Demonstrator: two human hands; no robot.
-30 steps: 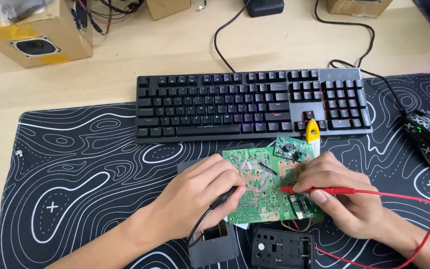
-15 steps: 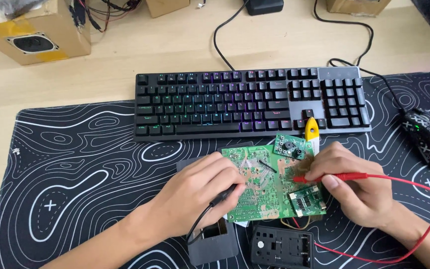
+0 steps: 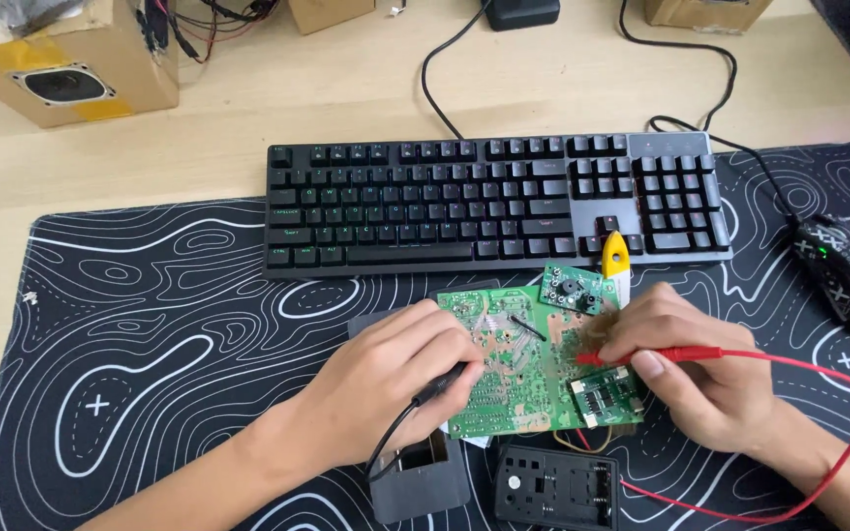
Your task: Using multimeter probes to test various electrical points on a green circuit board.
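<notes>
Surface: black desk mat (image 3: 150, 324) with white contour lines, on a pale wooden desk.
Board: one large green circuit board (image 3: 514, 369), flat on the mat, below the keyboard (image 3: 494, 202); two small green modules on it.
Left hand (image 3: 395, 379): grasps black probe (image 3: 442, 383).
Right hand (image 3: 705, 369): pinches red probe (image 3: 641, 356) against the board.

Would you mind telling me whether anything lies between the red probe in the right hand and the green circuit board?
Nothing visible does: the right hand holds the red probe directly over the green circuit board, tip apparently at its surface.
</notes>
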